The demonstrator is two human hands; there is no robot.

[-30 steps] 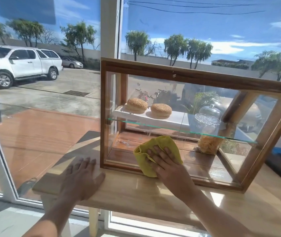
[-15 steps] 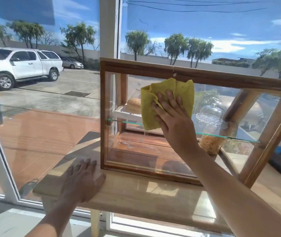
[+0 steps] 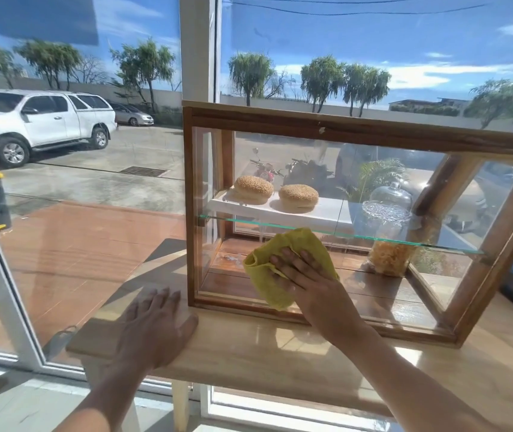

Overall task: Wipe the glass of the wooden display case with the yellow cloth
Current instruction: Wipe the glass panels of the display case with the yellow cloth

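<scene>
Mid-wipe. Right hand [image 3: 311, 282], fingers [image 3: 286, 260] spread flat, pressing cloth [image 3: 280, 266] on lower left of case [image 3: 342, 132] front glass [image 3: 373, 182], near bottom rail. Left hand [image 3: 155, 328] flat on counter [image 3: 280, 350]. Right half apparently left; cleanliness unreadable through reflections.

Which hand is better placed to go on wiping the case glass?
The right hand. Its fingers press the yellow cloth flat on the lower front glass of the case. The left hand lies flat on the wooden table, beside the case, holding nothing.
</scene>
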